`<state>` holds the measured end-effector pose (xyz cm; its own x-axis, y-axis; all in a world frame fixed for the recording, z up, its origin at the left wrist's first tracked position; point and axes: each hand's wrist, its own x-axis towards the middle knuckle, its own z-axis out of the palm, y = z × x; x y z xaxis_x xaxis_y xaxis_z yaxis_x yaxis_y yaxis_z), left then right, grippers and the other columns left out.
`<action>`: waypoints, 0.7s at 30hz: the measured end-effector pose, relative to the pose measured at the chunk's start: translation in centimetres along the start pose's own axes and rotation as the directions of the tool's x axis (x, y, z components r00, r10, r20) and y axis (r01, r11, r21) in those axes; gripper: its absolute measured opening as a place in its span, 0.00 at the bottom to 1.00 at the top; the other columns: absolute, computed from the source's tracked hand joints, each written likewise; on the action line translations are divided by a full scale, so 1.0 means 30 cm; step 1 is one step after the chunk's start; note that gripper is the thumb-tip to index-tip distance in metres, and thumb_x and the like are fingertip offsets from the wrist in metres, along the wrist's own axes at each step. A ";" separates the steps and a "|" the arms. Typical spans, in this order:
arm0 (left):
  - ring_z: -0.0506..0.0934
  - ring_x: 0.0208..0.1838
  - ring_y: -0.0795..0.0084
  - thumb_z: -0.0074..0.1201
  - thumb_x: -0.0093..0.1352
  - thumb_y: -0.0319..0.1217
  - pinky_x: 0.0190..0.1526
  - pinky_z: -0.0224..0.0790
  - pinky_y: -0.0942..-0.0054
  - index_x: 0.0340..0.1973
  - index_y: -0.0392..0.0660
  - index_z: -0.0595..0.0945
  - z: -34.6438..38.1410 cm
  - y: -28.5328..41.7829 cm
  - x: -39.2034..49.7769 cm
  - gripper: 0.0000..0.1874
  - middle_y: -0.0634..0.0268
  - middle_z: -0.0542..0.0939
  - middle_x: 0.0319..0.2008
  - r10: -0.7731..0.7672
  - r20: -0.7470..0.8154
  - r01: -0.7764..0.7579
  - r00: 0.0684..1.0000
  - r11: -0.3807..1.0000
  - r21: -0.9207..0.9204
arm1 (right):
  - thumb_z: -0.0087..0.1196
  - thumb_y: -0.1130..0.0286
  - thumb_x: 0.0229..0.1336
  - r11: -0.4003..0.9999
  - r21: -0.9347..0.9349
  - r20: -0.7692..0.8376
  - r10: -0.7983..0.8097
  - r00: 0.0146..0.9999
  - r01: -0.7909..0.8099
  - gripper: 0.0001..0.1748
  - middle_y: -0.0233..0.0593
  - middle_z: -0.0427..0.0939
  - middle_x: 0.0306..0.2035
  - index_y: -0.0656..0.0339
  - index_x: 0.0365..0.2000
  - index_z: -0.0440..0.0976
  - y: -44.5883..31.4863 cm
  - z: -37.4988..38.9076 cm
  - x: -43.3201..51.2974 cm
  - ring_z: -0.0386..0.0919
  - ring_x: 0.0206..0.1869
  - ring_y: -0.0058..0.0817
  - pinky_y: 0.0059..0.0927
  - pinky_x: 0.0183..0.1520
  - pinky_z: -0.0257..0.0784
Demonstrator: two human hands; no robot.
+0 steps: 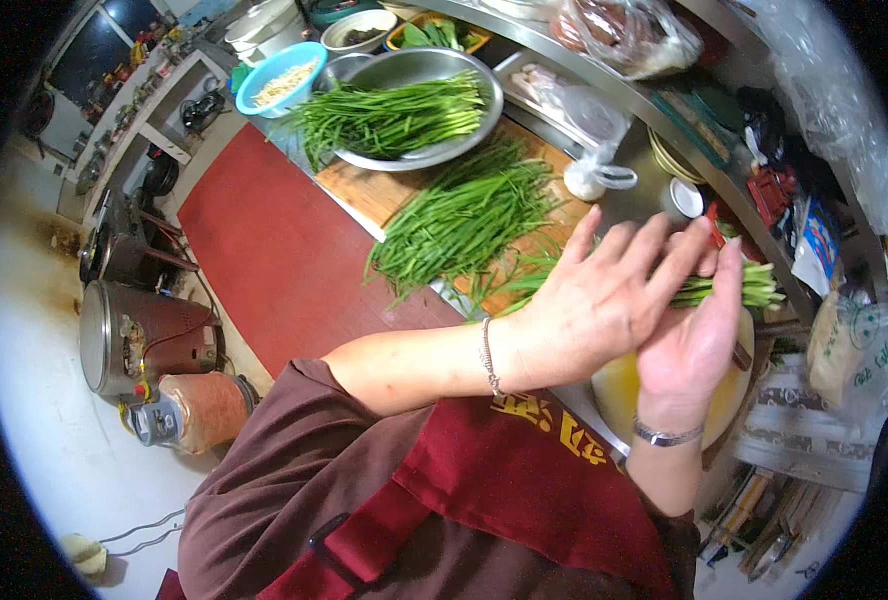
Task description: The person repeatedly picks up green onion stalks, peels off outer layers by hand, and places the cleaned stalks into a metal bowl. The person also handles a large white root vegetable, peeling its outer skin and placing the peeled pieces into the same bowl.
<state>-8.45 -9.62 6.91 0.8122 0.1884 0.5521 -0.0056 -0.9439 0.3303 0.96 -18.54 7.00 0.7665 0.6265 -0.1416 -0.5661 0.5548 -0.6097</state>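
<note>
Garlic chives or similar long green leaves form a thin bunch (740,287) at my hands, with pale stem ends pointing right. My right hand (684,334) is palm up around the bunch, its thumb across the stems. Over the bunch lies my left hand (605,292), back upward and fingers spread; its palm side is hidden, so its hold cannot be told. A larger pile of the greens (466,214) rests on the wooden board (373,191). Behind it, a steel bowl (421,161) holds more greens. A round yellowish surface (695,382) shows below my right hand.
A blue bowl of bean sprouts (279,79) stands at the back left. A metal tray (556,116) and knotted plastic bag (590,178) sit beyond the board. A metal shelf edge (631,97) runs along the right. A small white dish (686,197) lies beneath it.
</note>
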 end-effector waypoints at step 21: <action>0.79 0.30 0.44 0.41 0.66 0.24 0.29 0.74 0.55 0.38 0.38 0.68 -0.378 -1.116 0.041 0.05 0.47 0.79 0.25 -0.381 0.162 0.242 0.910 0.808 0.537 | 0.45 0.59 0.64 0.871 -0.210 -0.008 0.453 0.891 -0.444 0.21 0.43 0.73 0.49 0.65 0.49 0.69 0.421 -0.052 0.119 0.70 0.53 0.33 0.39 0.58 0.66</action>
<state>-13.89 25.30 5.21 0.8362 0.4867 0.2527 0.5055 -0.8628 -0.0109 -3.00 -10.16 -2.43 0.4292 0.8054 -0.4088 -0.7699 0.0896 -0.6318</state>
